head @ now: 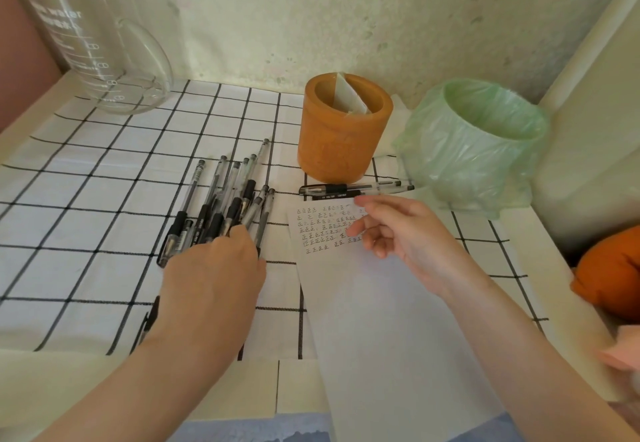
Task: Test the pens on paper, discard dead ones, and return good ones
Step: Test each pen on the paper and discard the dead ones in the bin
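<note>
Checked cloth covers your table. Left of the orange pen holder, nearer to you, lies the pile of pens; your left hand rests on it, fingertips hidden (I cannot tell if they pinch one). Just in front of the holder lie two pens, then the marked paper; your right hand hovers over it, fingers loosely spread, holding nothing. Right of the holder stands the green-lined bin.
</note>
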The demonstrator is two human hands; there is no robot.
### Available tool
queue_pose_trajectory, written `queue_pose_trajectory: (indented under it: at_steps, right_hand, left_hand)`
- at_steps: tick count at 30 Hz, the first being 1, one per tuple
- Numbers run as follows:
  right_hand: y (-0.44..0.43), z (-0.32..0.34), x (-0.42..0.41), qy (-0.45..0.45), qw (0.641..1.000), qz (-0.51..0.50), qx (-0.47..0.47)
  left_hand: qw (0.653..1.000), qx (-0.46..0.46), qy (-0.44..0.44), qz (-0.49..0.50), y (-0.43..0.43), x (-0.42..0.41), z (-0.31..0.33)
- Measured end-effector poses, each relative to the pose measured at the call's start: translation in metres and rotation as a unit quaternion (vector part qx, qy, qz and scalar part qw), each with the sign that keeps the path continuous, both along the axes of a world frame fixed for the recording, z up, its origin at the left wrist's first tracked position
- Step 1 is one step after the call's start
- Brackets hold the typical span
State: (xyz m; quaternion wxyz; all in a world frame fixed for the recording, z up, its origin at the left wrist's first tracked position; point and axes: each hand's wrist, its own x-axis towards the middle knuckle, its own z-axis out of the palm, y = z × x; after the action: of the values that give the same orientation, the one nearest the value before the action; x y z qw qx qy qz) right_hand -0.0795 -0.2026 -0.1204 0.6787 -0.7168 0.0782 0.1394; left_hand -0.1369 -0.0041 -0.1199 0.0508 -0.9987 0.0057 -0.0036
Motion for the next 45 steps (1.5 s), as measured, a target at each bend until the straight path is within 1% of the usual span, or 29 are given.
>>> queue_pose_trajectory:
  at_steps: [4,7,10,12,15,17,20,25,29,32,35,37,39,40,42,45]
  right_hand:
    - [0.004,0.000,-0.004,-0.005,0.999,0.038,-0.018]
    - [0.008,0.001,-0.008,-0.005,0.998,0.067,-0.014]
    - [0.014,0.006,-0.013,-0.010,0.992,0.129,0.006]
    - [0.018,0.009,-0.017,-0.034,0.988,0.150,0.011]
    - [0.018,0.007,-0.018,-0.069,0.990,0.123,0.007]
    - [0.016,0.006,-0.017,-0.079,0.992,0.094,0.042]
    - [0.014,0.007,-0.016,-0.096,0.990,0.085,0.053]
    - [0.014,0.010,-0.017,-0.107,0.989,0.102,0.031]
    - [0.010,0.017,-0.018,-0.114,0.982,0.147,0.015]
    - [0.002,0.019,-0.016,-0.113,0.983,0.143,0.036]
    - [-0.002,0.020,-0.016,-0.119,0.983,0.137,0.038]
    - [-0.007,0.019,-0.014,-0.119,0.987,0.079,0.077]
    - [-0.017,0.020,-0.007,-0.113,0.986,-0.001,0.120]
    - [-0.023,0.020,-0.004,-0.106,0.986,-0.026,0.124]
    - [-0.033,0.020,0.000,-0.089,0.989,-0.042,0.106]
    - [-0.036,0.009,0.002,-0.083,0.994,-0.055,0.047]
  left_hand:
    - [0.997,-0.077,-0.014,0.019,-0.001,0.002,0.002]
    - [0.985,-0.160,-0.056,0.018,-0.002,0.004,0.013]
    - [0.956,-0.279,-0.067,-0.061,-0.008,-0.001,0.017]
    - [0.942,-0.305,-0.049,-0.129,-0.015,-0.005,0.015]
    - [0.923,-0.345,-0.049,-0.162,-0.019,-0.006,0.007]
    - [0.904,-0.395,-0.055,-0.151,-0.019,-0.003,0.000]
    - [0.869,-0.482,-0.006,-0.109,-0.021,-0.001,-0.001]
    - [0.840,-0.534,0.052,-0.082,-0.027,-0.006,0.001]
    - [0.838,-0.538,0.048,-0.078,-0.027,-0.006,0.003]
    - [0.821,-0.562,0.036,-0.092,-0.029,-0.007,0.005]
    - [0.816,-0.569,0.058,-0.081,-0.027,-0.006,0.003]
    - [0.828,-0.552,0.076,-0.066,-0.027,-0.006,0.001]
    - [0.857,-0.503,0.077,-0.082,-0.026,-0.008,-0.002]
    - [0.874,-0.470,0.074,-0.100,-0.025,-0.009,-0.004]
    - [0.899,-0.410,0.076,-0.134,-0.024,-0.011,-0.007]
    - [0.920,-0.333,0.101,-0.180,-0.023,-0.012,-0.009]
